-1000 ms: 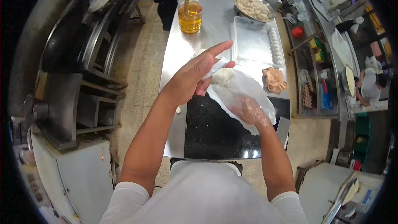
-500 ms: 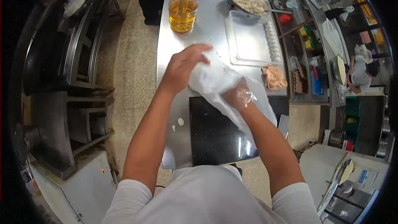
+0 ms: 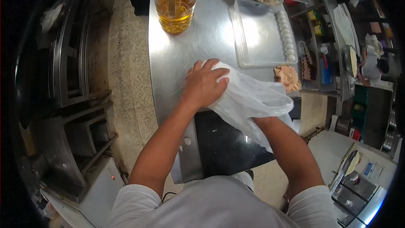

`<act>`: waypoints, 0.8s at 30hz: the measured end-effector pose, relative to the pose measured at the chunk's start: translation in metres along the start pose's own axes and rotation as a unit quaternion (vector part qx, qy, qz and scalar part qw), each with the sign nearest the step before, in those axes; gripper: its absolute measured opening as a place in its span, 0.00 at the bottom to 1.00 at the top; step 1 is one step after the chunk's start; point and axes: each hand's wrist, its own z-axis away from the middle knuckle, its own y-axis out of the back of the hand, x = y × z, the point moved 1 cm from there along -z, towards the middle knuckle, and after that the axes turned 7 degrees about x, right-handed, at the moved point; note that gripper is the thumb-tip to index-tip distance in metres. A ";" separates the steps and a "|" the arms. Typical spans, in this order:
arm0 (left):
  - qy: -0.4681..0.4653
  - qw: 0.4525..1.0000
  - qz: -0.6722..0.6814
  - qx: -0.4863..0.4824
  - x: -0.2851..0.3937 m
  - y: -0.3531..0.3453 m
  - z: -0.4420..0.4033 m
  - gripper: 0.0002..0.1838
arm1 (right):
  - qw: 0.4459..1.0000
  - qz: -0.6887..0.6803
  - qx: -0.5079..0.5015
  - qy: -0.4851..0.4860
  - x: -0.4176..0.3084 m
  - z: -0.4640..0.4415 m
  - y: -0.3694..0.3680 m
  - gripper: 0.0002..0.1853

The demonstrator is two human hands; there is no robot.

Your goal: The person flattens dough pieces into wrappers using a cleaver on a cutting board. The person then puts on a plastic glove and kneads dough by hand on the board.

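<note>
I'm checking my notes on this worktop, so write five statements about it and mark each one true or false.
1. The left hand is touching the white plastic bag. True.
2. The right hand is in plain view. False: the right forearm runs into the bag, which hides the hand.
3. White balls line the right side of the clear tray in this view. True.
4. The bottle of golden liquid stands to the right of the tray. False: the bottle stands to its left.
5. The pinkish lump lies inside the tray. False: the lump lies outside, by the near right corner.
</note>
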 end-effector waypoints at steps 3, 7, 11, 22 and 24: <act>-0.001 0.999 -0.033 0.006 0.009 0.002 0.007 0.18 | 1.000 -0.008 -0.017 -0.010 0.005 -0.005 0.014 0.28; -0.002 0.998 -0.054 0.024 0.013 -0.003 0.009 0.18 | 0.999 -0.017 -0.026 -0.019 0.017 -0.016 0.021 0.27; -0.019 0.998 -0.042 0.049 0.012 -0.004 0.018 0.18 | 0.999 -0.027 -0.014 -0.027 0.030 -0.023 0.010 0.27; -0.037 0.984 0.112 0.136 -0.030 -0.003 0.038 0.16 | 0.998 0.046 -0.024 0.024 -0.028 0.007 -0.005 0.28; -0.032 0.983 0.126 0.129 -0.031 -0.004 0.041 0.16 | 0.984 0.128 0.021 -0.118 -0.054 0.015 -0.007 0.25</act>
